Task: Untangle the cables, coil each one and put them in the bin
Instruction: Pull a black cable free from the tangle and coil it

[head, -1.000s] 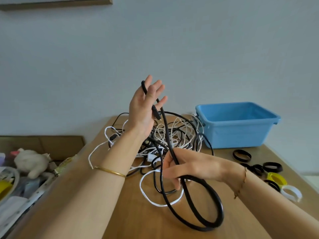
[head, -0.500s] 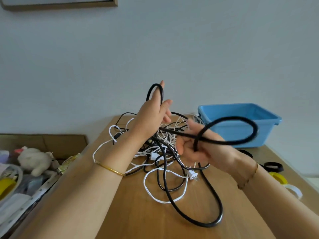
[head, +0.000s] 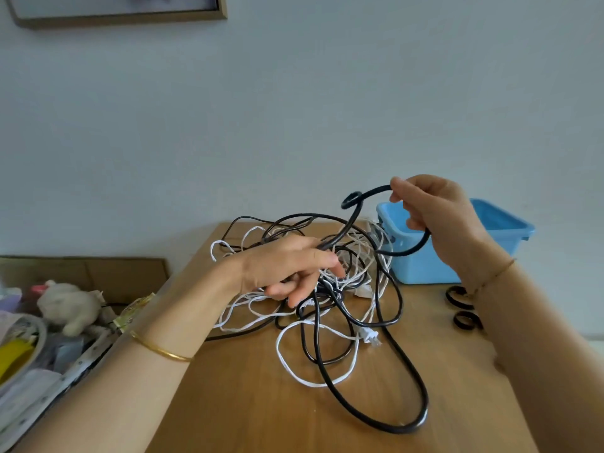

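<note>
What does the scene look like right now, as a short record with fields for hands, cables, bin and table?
left hand: holds the black cable over the tangle
right hand: grips the same cable, raised in front of the bin
white cable: lies on the table, tangled with black ones
bin: blue, far right, inside partly hidden
rings: black, on the table, near the right forearm

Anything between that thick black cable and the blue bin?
Nothing solid: the right hand holds the thick black cable in front of the blue bin. But its lower run crosses the white and thin black tangle under the left hand, which grips it, so it looks not yet free.
</note>
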### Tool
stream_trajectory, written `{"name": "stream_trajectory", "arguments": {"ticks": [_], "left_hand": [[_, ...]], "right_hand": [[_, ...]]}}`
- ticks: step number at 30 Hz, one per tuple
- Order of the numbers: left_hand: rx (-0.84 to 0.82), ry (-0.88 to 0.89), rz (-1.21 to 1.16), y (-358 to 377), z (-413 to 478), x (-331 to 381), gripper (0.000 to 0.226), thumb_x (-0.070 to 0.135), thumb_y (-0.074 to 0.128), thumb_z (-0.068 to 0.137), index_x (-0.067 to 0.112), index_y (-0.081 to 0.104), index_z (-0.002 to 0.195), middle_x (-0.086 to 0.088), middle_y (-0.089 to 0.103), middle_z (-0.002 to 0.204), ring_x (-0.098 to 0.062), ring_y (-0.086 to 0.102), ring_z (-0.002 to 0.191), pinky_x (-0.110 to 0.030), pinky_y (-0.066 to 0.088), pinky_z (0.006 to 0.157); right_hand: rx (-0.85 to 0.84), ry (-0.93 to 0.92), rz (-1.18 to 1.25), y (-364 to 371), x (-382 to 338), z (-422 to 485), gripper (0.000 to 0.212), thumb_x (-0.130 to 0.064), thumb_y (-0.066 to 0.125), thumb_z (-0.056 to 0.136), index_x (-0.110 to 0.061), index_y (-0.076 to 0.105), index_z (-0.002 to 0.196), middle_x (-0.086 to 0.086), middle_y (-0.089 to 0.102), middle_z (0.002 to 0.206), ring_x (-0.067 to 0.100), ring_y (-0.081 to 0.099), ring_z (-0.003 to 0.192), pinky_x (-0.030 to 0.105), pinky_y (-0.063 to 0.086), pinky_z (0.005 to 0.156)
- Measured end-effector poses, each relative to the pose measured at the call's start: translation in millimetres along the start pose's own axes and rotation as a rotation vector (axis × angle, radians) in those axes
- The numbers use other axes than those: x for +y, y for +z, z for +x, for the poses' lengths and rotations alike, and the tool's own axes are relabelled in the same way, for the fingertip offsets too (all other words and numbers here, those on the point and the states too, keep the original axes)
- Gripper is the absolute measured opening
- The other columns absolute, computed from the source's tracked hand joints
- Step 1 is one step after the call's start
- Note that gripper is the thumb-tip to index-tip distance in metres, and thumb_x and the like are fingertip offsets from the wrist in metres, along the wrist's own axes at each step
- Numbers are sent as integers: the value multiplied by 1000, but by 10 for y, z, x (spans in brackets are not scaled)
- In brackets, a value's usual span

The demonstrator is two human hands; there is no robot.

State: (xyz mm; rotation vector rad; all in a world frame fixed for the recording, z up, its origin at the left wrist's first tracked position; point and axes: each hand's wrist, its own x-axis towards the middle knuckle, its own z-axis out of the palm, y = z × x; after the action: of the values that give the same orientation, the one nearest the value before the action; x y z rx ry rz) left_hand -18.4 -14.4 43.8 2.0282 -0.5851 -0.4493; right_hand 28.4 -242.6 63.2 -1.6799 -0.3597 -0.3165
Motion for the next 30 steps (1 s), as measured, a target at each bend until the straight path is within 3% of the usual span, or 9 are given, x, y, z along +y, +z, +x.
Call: {"name": "stream_trajectory", "arguments": {"ticks": [3, 8, 13, 16, 19, 23, 27, 30], "left_hand": [[-30, 103, -161, -55, -49, 73, 42, 30, 39, 96, -1, 66, 104, -6, 50, 46, -6, 28, 28, -20, 18, 32], [42, 261, -508, -269, -134, 214, 44, 29, 38, 95, -1, 69, 98, 2, 47, 40, -1, 29, 25, -11, 20, 29], [267, 379, -818, -373, -106, 296, 50, 30, 32, 96, -4, 68, 95, 7, 40, 36, 0, 25, 21, -10, 17, 25], [425, 416, -972, -405, -66, 301, 49, 30, 25, 102, -4, 61, 99, 8, 40, 37, -3, 26, 21, -13, 17, 24], [535, 386, -1013, -391, -4, 284, 50, 35, 26, 103, -2, 60, 100, 8, 43, 41, -4, 25, 22, -14, 18, 25], [614, 345, -1013, -347, 96, 292, 63, 45, 21, 103, -5, 60, 103, 4, 52, 46, -4, 24, 23, -15, 18, 26], [624, 306, -1104, -343, 168, 313, 62, 42, 19, 104, -6, 59, 105, 2, 55, 48, -4, 24, 23, -15, 17, 26], [562, 339, -1135, -343, 168, 366, 56, 38, 21, 104, -5, 56, 110, 5, 54, 48, -5, 25, 23, -14, 19, 26]], "right_hand": [[125, -22, -125, 79, 95, 90, 33, -36, 57, 92, -17, 60, 65, 6, 36, 61, 15, 31, 60, 26, 28, 52], [134, 72, -170, 176, 287, 148, 43, -43, 52, 93, -17, 54, 59, 1, 38, 62, 12, 33, 55, 22, 29, 49], [-44, 15, -413, 273, 362, 94, 51, -49, 44, 95, -12, 64, 66, 1, 37, 53, 12, 31, 45, 25, 31, 51], [-234, 2, -579, 396, 362, -30, 55, -52, 37, 96, -16, 69, 69, -2, 42, 52, 13, 35, 44, 26, 36, 51], [-436, -25, -728, 534, 329, -205, 58, -56, 30, 96, -19, 69, 74, -4, 56, 59, 14, 52, 54, 29, 48, 64], [-625, -204, -1025, 681, 274, -381, 58, -64, 30, 91, -16, 55, 71, -4, 51, 60, 13, 50, 56, 29, 43, 56], [-520, -286, -1194, 852, 367, -521, 47, -53, 28, 98, -15, 51, 80, -2, 53, 75, 21, 56, 71, 28, 36, 53], [-330, -241, -1010, 894, 424, -608, 31, -40, 28, 102, -18, 46, 91, -3, 49, 86, 22, 58, 79, 29, 40, 59]]}}
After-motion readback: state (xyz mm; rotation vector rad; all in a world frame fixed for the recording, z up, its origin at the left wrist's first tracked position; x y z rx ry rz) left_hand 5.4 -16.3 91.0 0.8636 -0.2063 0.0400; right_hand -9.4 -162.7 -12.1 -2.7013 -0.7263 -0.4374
